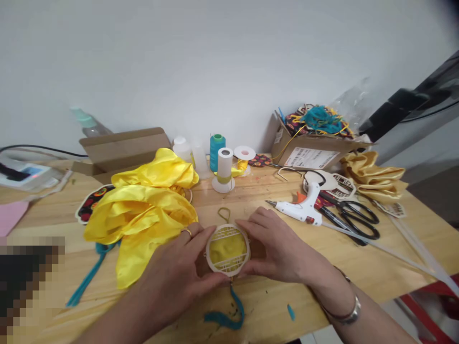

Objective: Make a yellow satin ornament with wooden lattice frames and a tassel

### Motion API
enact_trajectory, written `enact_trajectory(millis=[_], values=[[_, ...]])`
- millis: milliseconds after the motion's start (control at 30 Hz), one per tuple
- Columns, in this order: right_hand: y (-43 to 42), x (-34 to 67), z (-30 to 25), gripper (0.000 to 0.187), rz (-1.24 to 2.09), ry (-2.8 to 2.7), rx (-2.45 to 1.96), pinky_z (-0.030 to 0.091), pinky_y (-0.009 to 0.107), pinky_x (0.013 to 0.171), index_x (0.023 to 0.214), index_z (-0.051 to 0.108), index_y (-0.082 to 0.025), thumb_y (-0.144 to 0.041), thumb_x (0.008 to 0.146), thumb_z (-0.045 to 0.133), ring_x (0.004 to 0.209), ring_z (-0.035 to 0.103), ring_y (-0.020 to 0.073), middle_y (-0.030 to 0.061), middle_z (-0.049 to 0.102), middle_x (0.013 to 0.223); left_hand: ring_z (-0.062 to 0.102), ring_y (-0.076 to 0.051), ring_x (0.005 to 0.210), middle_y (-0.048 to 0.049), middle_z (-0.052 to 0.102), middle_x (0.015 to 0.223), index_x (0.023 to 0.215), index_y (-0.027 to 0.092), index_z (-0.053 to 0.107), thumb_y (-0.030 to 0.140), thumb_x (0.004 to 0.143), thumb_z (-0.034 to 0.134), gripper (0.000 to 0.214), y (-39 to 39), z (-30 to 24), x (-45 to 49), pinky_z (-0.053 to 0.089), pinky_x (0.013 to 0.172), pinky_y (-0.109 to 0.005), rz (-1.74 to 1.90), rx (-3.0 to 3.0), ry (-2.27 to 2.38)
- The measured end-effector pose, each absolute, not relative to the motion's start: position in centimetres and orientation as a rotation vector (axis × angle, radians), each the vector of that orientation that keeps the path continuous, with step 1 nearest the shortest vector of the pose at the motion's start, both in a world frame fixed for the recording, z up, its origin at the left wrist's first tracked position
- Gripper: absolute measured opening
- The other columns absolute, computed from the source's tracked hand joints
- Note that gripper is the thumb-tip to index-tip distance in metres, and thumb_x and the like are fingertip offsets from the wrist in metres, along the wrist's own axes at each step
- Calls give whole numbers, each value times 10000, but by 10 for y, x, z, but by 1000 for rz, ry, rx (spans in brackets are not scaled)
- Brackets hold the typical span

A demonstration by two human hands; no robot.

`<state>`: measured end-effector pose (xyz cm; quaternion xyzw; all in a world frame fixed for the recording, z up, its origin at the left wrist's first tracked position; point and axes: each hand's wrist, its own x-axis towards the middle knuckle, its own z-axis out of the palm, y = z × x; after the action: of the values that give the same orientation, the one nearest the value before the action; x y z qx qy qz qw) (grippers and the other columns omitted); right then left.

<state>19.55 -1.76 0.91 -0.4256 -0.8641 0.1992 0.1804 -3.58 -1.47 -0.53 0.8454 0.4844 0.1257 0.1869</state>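
Between my hands, low in the middle of the head view, is a round ornament point(228, 249) with a pale rim, thin lattice bars and yellow fabric inside. My left hand point(179, 260) grips its left edge with thumb and fingers curved round it. On the opposite edge, my right hand point(278, 246) holds it in the same way. A small cord loop point(224, 214) sticks out at the top of the ornament. From its bottom trails a teal tassel point(234, 310), curling left over the wooden table point(265, 313).
Shiny yellow fabric point(143, 210) is heaped at left. A white glue gun point(304, 208) and black-handled scissors point(358, 217) lie at right. Behind are thread spools point(224, 167), a cardboard box point(308, 150) of tassels and gold fabric point(375, 177). A teal scrap point(290, 312) lies near the front.
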Motion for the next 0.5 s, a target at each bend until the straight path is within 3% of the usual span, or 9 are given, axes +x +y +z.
enact_trajectory(millis=[67, 200, 400, 500], values=[[-20, 201, 12, 650, 442, -2351, -1232, 410, 384, 841, 1241, 509, -122, -523, 751, 654, 957, 461, 233, 102, 576, 1027, 621, -253, 950, -52, 630, 1083, 1239, 287, 515, 552, 705, 626, 606, -11, -7, -40, 506, 796, -370, 425, 2352, 1443], [-19, 232, 27, 316, 48, -2284, -1401, 413, 381, 846, 1196, 549, -135, -191, 891, 488, 985, 479, 225, 103, 612, 1069, 594, -292, 1036, -75, 613, 1160, 1258, 246, 512, 619, 707, 574, 668, -2, -6, -46, 475, 868, -407, 446, 2263, 1718], [-4, 303, 41, 386, -518, -2691, -1517, 392, 453, 809, 1143, 611, -250, -78, 827, 472, 1108, 459, 326, 51, 590, 1256, 546, -350, 1112, -143, 542, 1285, 1321, 204, 478, 647, 748, 493, 724, 5, 3, -44, 474, 840, -454, 278, 2177, 2042], [2, 318, 37, 441, -556, -2838, -1456, 393, 461, 799, 1201, 578, -291, -87, 832, 450, 1143, 458, 336, 37, 547, 1321, 553, -351, 1106, -136, 528, 1311, 1337, 215, 463, 636, 760, 480, 715, 4, 6, -43, 467, 842, -452, 239, 2161, 2025]])
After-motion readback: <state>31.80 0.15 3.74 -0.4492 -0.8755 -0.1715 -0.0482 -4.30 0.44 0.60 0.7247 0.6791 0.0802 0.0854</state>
